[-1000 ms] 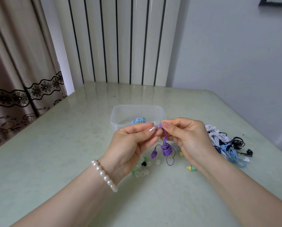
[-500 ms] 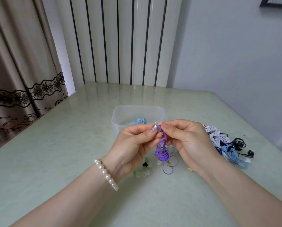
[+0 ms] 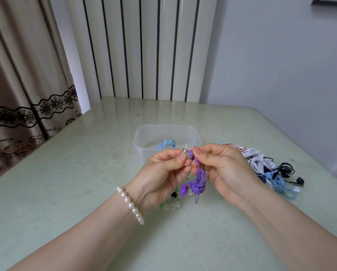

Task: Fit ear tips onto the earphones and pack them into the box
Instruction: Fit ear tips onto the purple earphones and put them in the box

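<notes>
The left hand (image 3: 163, 173) and the right hand (image 3: 220, 169) meet above the middle of the table (image 3: 65, 182), both with curled fingers pinching one bud of the purple earphones (image 3: 198, 180), which carries a pale translucent ear tip (image 3: 189, 154). The thin purple cable hangs below in a small coil, with the second bud beside it. Loose ear tips (image 3: 172, 206) lie under the hands, the clear box (image 3: 144, 137) stands just behind them, and a heap of earphones (image 3: 265, 169) lies near the right edge.
</notes>
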A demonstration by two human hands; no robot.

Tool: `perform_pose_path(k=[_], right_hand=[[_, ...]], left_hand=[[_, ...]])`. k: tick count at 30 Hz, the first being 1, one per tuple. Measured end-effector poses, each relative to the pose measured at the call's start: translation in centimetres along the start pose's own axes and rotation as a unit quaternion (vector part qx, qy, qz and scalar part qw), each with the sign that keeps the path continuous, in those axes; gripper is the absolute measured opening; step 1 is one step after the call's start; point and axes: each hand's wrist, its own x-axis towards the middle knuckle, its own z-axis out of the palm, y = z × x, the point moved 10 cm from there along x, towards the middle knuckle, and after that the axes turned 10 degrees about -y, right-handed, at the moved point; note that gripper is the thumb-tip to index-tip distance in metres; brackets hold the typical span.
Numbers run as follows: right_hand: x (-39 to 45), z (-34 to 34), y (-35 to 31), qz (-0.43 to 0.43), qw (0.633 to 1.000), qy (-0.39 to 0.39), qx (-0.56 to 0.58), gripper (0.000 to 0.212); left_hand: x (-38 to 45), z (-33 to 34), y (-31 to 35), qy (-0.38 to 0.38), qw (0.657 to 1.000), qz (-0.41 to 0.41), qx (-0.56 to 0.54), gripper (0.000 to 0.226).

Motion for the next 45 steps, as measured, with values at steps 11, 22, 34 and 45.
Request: perform_pose_path(k=[11,22,34,45], right_hand=[[0.2,-1.0,0.1,0.01,0.997,0.053,-0.049,0.021],[0.0,-0.9,2.2,0.106,0.994,0.029,-0.013,0.019],[0.4,-1.2,1.9,0.095,0.995,0.026,0.032,0.013],[0.7,-1.2,1.0,0.061,0.994,0.02,0.087,0.014]], left_hand=[[-0.8,-0.2,2.1,0.022,0.994,0.038,0.102,0.021],[-2.7,1.2,6.1,0.09,0.865,0.231,0.436,0.014],[-2.0,0.7,5.6,0.05,0.935,0.173,0.307,0.007],[-0.8,-0.6,2.0,0.031,0.953,-0.019,0.302,0.039]])
